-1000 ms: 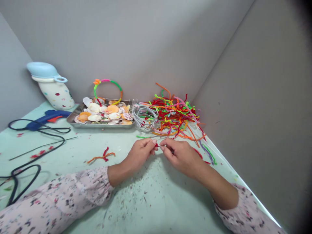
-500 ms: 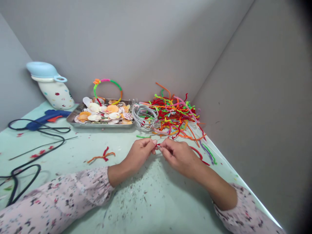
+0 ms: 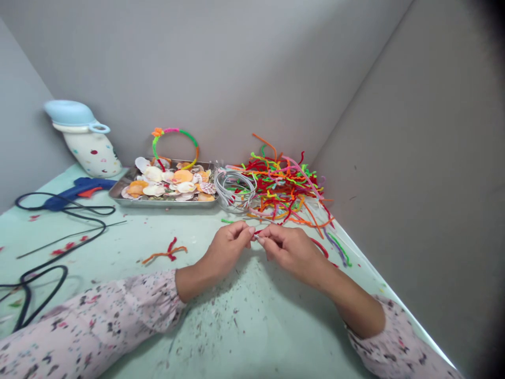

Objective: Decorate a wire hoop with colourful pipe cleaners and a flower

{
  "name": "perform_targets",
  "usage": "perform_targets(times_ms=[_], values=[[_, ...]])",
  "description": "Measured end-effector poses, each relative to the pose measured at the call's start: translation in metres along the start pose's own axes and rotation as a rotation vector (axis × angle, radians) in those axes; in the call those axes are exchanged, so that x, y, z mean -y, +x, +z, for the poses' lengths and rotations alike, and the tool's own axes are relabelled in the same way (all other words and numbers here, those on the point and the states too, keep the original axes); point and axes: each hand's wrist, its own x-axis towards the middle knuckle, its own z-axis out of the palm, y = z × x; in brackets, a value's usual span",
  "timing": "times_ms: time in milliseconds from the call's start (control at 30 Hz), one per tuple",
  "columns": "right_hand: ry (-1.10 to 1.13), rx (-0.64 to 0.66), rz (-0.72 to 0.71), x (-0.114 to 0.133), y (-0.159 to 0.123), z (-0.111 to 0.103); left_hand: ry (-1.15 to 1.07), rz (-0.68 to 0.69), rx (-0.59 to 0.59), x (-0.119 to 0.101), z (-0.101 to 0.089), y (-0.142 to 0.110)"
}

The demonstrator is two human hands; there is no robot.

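Note:
My left hand (image 3: 225,245) and my right hand (image 3: 294,252) meet over the middle of the table, fingertips pinched close together. Between them shows a bit of red pipe cleaner (image 3: 257,232) beside a thin grey wire (image 3: 256,236); the fingers hide most of both. Behind my right hand a red pipe cleaner length (image 3: 320,246) curves out; whether it is the same piece I cannot tell. Just beyond the hands lies a coil of grey wire (image 3: 235,190). A heap of coloured pipe cleaners (image 3: 282,181) sits to its right.
A metal tray (image 3: 169,204) of seashells (image 3: 185,187) stands at the back, with a pipe-cleaner-wrapped ring (image 3: 196,143) upright on it. On the left are a blue glue gun (image 3: 65,197), its black cord (image 3: 104,227) and a bottle (image 3: 89,150). Orange and red pipe cleaner scraps (image 3: 165,255) lie nearer.
Both hands stay nearly in place, still pinching at the same spot. My right hand has turned slightly, and the view has shifted a little.

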Motion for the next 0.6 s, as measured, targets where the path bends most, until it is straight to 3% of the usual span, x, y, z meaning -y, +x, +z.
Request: perform_targets(times_ms=[267, 600], values=[[0.019, 0.008, 0.009, 0.0008, 0.0020, -0.0034, -0.056, -0.045, 0.040, 0.0020, -0.0023, 0.0005], [0.126, 0.066, 0.062, -0.0042, 0.0027, -0.0043, -0.096, -0.042, 0.002, 0.0004, -0.0018, -0.0005]])
